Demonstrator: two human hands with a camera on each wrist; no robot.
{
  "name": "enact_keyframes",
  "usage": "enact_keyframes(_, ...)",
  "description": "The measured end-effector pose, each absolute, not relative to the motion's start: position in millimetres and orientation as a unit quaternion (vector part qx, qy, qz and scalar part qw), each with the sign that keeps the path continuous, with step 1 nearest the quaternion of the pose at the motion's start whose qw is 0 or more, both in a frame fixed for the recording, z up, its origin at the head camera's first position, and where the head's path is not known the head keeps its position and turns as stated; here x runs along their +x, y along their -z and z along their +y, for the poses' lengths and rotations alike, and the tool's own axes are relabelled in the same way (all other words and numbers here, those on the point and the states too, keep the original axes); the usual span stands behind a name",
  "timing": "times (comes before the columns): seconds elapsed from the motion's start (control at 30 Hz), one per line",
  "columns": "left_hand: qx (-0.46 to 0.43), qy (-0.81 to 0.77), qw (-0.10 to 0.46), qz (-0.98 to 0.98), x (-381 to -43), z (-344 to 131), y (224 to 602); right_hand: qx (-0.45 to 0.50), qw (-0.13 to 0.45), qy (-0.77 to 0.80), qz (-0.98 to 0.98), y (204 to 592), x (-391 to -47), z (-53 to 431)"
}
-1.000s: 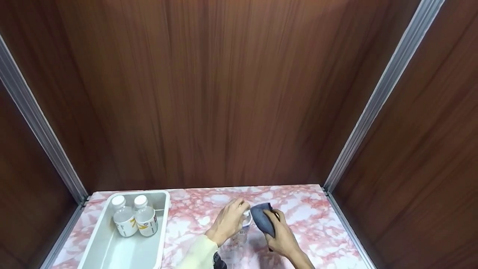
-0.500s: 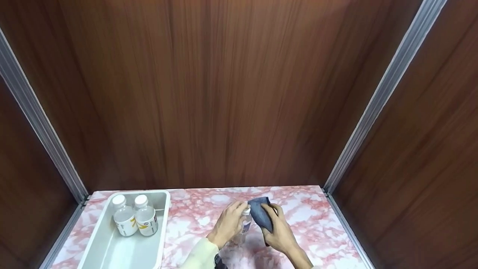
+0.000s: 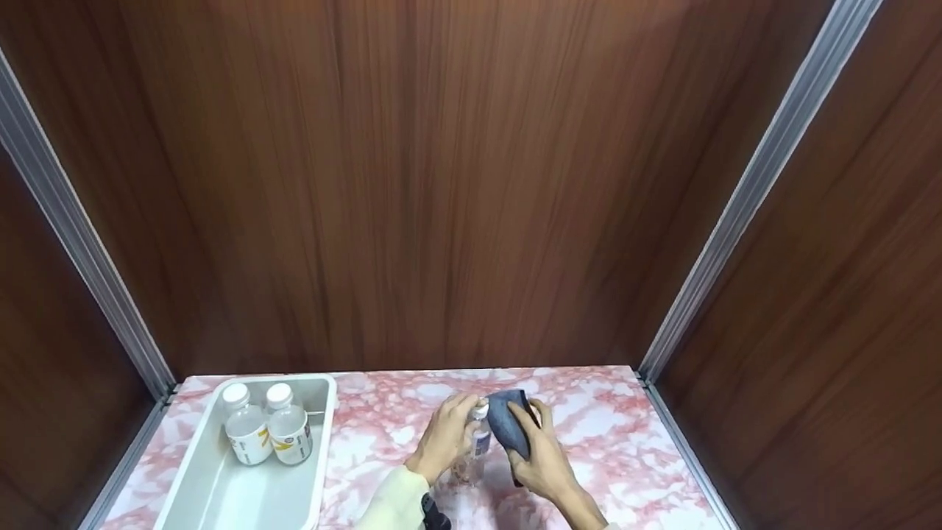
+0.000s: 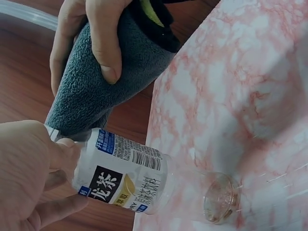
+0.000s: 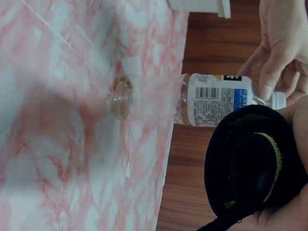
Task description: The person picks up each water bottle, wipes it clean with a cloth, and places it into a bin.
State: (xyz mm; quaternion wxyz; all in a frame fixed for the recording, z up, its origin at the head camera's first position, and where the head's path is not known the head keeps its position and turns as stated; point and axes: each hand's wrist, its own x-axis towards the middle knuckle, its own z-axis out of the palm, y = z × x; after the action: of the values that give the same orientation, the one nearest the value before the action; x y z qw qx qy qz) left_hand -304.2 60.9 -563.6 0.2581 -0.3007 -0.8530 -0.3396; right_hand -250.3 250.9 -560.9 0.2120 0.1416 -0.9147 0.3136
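Note:
A clear plastic bottle (image 3: 480,436) with a white cap and printed label (image 4: 122,175) stands upright on the table. My left hand (image 3: 443,438) holds it near the neck, as the left wrist view shows. In my right hand (image 3: 544,458) is a folded grey-blue cloth (image 3: 508,425) with a dark border, gripped between thumb and fingers. The cloth (image 4: 86,86) lies against or right beside the bottle's top; exact contact is hard to tell. From the right wrist, the rolled dark edge of the cloth (image 5: 219,159) covers part of the bottle's shoulder (image 5: 216,101).
To the left sits a white tray (image 3: 329,434) with two white-capped, labelled bottles (image 3: 248,434) upright at its far end. The table (image 3: 618,442) has a pink and white marbled top. Brown wood-grain panels (image 3: 412,221) with metal edge strips enclose it.
Both hands have shifted slightly left, with the bottle and the cloth. The cloth has turned a little in my right hand's grip. The tray and its bottles stay put.

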Motion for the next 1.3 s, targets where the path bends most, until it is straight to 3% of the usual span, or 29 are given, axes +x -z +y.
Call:
enact_keyframes(0.2,-0.302,0.342,0.261,-0.851,-306,62,566,0.154,0.215,-0.302,-0.916,563,-250,248)
enact_keyframes(0.5,-0.305,0.329,0.289,-0.845,-305,64,567,0.174,0.167,-0.307,-0.921,568,-249,246)
enact_keyframes(0.83,-0.283,0.321,0.268,-0.863,-302,63,565,0.164,0.105,-0.328,-0.924,573,-251,241)
enact_keyframes(1.3,-0.283,0.324,0.274,-0.86,-301,64,566,0.161,0.127,-0.339,-0.918,582,-247,236)
